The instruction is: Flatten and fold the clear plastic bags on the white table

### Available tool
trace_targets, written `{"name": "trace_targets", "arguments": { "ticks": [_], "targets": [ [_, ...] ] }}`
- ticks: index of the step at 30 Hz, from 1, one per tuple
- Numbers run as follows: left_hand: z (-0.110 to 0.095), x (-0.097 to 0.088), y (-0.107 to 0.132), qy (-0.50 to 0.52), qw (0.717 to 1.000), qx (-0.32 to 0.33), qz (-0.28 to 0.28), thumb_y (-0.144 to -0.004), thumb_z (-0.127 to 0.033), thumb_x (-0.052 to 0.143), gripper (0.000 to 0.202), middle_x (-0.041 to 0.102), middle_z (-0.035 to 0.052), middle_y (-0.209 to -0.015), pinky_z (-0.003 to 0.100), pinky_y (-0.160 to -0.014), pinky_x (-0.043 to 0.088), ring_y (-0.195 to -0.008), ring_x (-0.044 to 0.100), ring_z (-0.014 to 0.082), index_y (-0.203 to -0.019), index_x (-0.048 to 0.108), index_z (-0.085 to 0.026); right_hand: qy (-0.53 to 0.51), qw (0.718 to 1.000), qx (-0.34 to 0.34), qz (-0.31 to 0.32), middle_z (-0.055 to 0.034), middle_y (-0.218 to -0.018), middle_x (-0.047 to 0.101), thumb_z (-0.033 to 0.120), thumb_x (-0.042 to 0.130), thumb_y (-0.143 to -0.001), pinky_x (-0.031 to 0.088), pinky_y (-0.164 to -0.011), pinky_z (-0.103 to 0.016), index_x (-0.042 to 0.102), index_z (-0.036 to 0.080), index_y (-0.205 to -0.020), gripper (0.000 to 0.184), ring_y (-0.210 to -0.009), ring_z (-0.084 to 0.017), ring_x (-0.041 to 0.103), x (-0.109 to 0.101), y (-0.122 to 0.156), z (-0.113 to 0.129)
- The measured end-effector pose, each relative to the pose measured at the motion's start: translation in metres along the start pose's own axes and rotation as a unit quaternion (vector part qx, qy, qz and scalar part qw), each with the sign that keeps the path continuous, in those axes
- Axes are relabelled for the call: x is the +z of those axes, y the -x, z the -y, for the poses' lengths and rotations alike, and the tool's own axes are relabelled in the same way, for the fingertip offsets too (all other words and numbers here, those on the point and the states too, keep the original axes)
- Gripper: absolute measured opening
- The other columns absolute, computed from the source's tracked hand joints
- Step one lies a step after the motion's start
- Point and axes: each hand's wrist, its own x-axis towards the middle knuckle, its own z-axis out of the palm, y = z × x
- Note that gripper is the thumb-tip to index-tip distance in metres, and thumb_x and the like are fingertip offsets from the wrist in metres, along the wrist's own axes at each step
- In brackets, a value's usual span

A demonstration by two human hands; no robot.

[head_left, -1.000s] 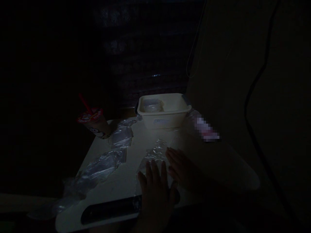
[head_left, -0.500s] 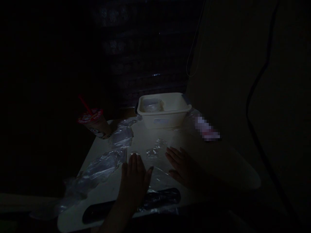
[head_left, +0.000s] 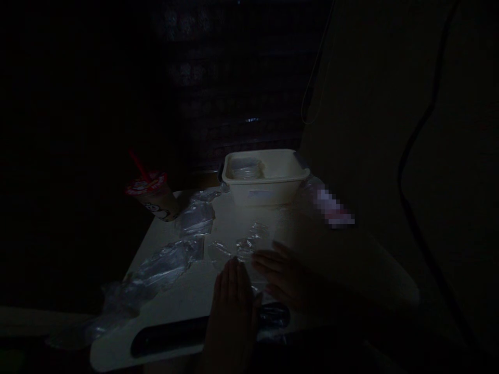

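Note:
The scene is very dark. My left hand (head_left: 233,301) lies flat with its fingers stretched out on a clear plastic bag (head_left: 245,246) spread over the white table (head_left: 187,296). My right hand (head_left: 283,275) rests open and flat on the same bag, just right of the left hand, fingers pointing left. The bag is crinkled beyond the fingertips. Neither hand grips anything.
A white plastic tub (head_left: 267,179) with a clear container inside stands at the far edge. A drink cup with a red straw (head_left: 154,197) stands at the far left. More clear bags (head_left: 163,265) trail along the left side. A dark slot (head_left: 171,340) runs along the near edge.
My left hand has slid right across the bag, closer to the right hand. The right hand has shifted slightly left and nearer. The bag lies flatter under the hands.

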Motion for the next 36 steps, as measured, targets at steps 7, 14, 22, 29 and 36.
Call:
{"name": "trace_targets", "arguments": {
  "ticks": [7,14,22,29,36],
  "targets": [
    [-0.007,0.003,0.009,-0.011,1.000,-0.022,-0.010,-0.077,-0.044,0.036,0.058,0.039,0.0244,-0.121,0.045,-0.089,0.033,-0.116,0.029,0.0313,-0.114,0.039,0.001,0.028,0.999,-0.017,0.007,-0.0070,-0.130,0.033,0.038,0.026,-0.083,0.012,-0.098,-0.043,0.028,0.014,-0.125,0.048,-0.119,-0.017,0.024,0.016,-0.040,-0.027],
    [-0.007,0.001,0.009,0.007,0.999,-0.038,-0.018,-0.077,-0.045,0.035,0.059,0.036,0.0232,-0.124,0.048,-0.091,0.028,-0.119,0.023,0.0317,-0.116,0.037,-0.002,0.074,0.997,0.026,-0.008,-0.0085,-0.129,0.033,0.035,0.024,-0.084,0.008,-0.097,-0.048,0.032,0.014,-0.122,0.045,-0.119,-0.018,0.025,0.005,-0.058,-0.043],
    [-0.008,0.003,0.009,-0.025,0.999,-0.036,-0.020,-0.076,-0.046,0.036,0.058,0.041,0.0236,-0.120,0.050,-0.090,0.028,-0.115,0.031,0.0332,-0.113,0.042,-0.002,0.067,0.997,-0.027,0.011,-0.0108,-0.130,0.031,0.042,0.021,-0.083,0.010,-0.098,-0.045,0.030,0.011,-0.123,0.051,-0.120,-0.017,0.024,0.012,-0.063,-0.029],
    [-0.009,-0.002,0.009,-0.034,0.999,-0.040,-0.012,-0.076,-0.043,0.038,0.056,0.040,0.0218,-0.121,0.051,-0.088,0.028,-0.115,0.031,0.0333,-0.119,0.038,-0.008,0.051,0.998,0.010,-0.036,-0.0109,-0.125,0.040,0.033,0.025,-0.084,0.016,-0.095,-0.044,0.036,0.013,-0.119,0.043,-0.114,-0.018,0.033,0.012,-0.087,-0.061],
    [-0.010,-0.008,0.008,0.007,0.999,-0.051,0.008,-0.077,-0.039,0.040,0.055,0.034,0.0179,-0.127,0.056,-0.085,0.026,-0.117,0.026,0.0346,-0.127,0.024,-0.022,0.050,0.986,0.117,-0.104,-0.0092,-0.089,0.060,0.024,0.046,-0.073,0.038,-0.076,-0.030,0.057,0.012,-0.094,0.027,-0.083,-0.018,0.052,0.006,-0.063,-0.087]
  ]
}}
